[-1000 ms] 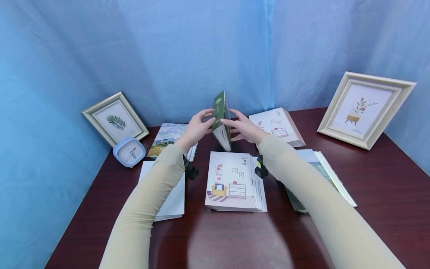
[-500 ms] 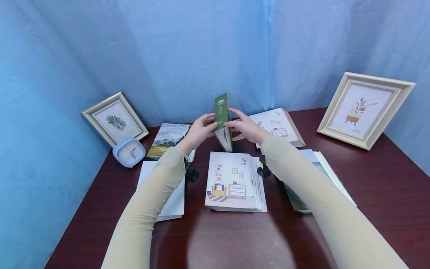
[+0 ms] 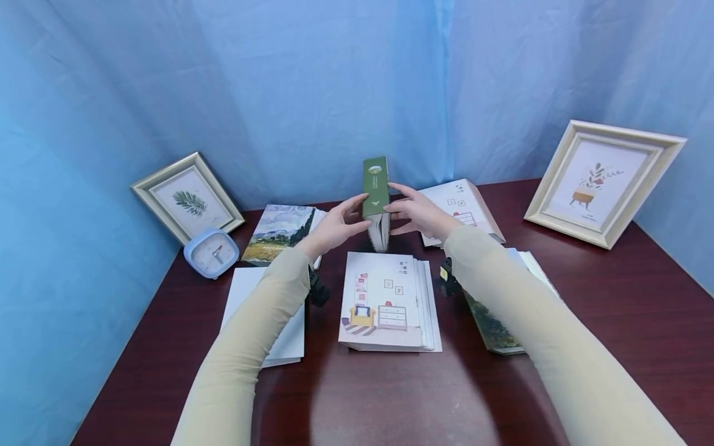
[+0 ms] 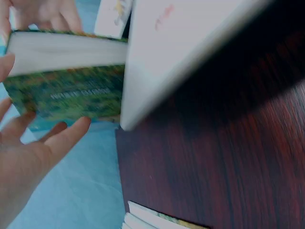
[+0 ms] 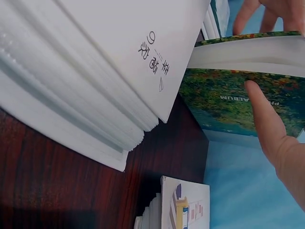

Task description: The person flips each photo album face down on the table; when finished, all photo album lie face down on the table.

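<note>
Green album point(image 3: 375, 186), spine uppermost, stands on edge behind the middle book point(image 3: 376, 300), seemingly resting on the counter point(image 3: 390, 396). Left hand point(image 3: 336, 226) and right hand point(image 3: 424, 214) flank it, fingers extended against opposite covers rather than wrapped round, presumably so it neither tips nor splays. Clock point(image 3: 211, 253) and left frame point(image 3: 189, 201) sit well apart, probably leaving those fingers room.

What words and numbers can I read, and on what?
"PH... ALBUM": green album, partly behind the right hand.
"の": middle white book; other characters unclear.
Too blurred: the album's other cover.
Too small: writing on the album's spine, blue clock, left picture frame, right picture frame.
</note>
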The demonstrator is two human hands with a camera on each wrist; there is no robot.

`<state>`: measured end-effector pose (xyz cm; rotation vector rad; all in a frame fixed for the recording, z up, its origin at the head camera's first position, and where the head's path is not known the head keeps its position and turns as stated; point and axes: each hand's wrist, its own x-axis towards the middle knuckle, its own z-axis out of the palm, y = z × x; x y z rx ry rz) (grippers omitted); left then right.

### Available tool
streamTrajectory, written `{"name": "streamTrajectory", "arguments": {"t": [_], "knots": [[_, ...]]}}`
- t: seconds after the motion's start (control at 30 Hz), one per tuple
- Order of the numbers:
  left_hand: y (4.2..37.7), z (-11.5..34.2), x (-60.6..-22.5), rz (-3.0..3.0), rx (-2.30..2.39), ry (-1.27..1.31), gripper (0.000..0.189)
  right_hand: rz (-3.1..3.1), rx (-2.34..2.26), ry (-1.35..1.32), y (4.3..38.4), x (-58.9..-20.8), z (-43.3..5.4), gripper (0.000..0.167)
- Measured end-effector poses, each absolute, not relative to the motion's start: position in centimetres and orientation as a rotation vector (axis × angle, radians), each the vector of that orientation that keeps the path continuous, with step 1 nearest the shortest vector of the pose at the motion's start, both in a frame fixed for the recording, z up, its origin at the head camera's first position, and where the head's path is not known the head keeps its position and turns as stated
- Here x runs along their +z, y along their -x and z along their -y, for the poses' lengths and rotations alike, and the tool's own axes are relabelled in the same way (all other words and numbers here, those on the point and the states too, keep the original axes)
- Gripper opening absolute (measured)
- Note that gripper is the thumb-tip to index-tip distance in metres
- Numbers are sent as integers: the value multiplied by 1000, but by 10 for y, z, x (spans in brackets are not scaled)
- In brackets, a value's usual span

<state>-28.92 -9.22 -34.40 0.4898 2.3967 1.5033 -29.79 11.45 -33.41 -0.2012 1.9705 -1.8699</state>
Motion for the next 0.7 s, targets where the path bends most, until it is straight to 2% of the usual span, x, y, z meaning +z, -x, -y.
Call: {"name": "streamTrajectory", "arguments": {"t": [0.2, 0.7], "knots": [[290, 93, -349, -2469, 1413, -586, 64, -1949, -1868, 190, 297, -332, -118, 68], [288, 89, -351, -2379, 1511, -589, 59, -1883, -1928, 125, 294, -329, -114, 73]]}}
